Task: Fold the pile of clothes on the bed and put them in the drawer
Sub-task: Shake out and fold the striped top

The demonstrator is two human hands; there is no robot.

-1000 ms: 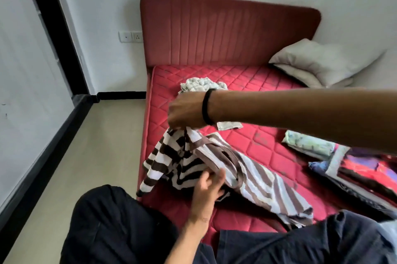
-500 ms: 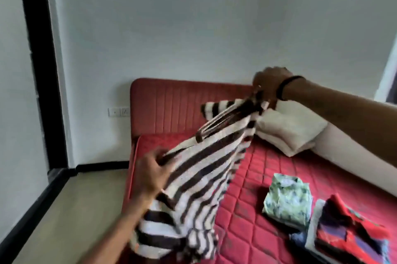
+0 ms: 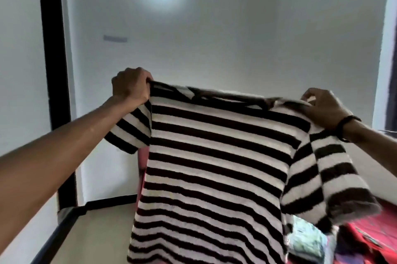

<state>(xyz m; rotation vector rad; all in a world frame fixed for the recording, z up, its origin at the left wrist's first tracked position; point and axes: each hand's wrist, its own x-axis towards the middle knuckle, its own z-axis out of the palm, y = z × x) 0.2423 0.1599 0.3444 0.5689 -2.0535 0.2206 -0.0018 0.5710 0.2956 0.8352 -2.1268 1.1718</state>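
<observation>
Striped shirt [image 3: 210,169] is hanging in the air in front of the person, spread out flat with the collar at the top and the hem falling out of view at the bottom edge. The left hand [image 3: 131,86] is gripping the left shoulder seam, with its fingers curled tightly around the fabric. The right hand [image 3: 322,109] is pinching the right shoulder near the collar between thumb and fingers, so both grips are pressing on the cloth and neither one is spread. Both short sleeves are drooping down at the sides.

Below the shirt, at the lower right, the red bed [image 3: 388,220] is showing only a little. On it a greenish folded garment [image 3: 305,235] is lying, and just beside it a red and purple garment [image 3: 363,246] is lying too; how neatly that one is folded I cannot tell, because the picture is blurred there.

As I am judging it, the task is somewhere in the middle. At least one piece is looking folded already, while this shirt is only being held open and is not folded yet. The drawer is not showing in this view, so nothing is appearing to be put away, and how many clothes are waiting I cannot say.
</observation>
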